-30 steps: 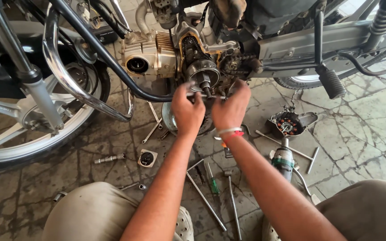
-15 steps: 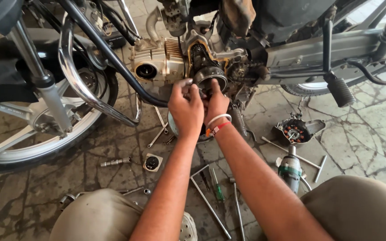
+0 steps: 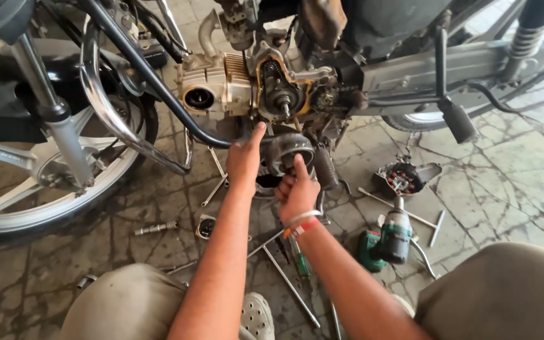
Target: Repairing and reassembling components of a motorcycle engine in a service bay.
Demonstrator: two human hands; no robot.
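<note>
Both hands, left [image 3: 245, 162] and right [image 3: 297, 194], gripped the round dark engine part [image 3: 288, 151] below the open motorcycle engine [image 3: 278, 88].

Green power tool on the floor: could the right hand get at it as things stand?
Probably not at once: the right hand is wrapped on a round dark engine part. The green power tool lies uncovered beside that forearm.

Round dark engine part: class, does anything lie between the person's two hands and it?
Nothing visible does. Both hands already hold the round dark part below the opened engine: the left hand on its left side, the right hand beneath it with a finger up against its face.
</note>
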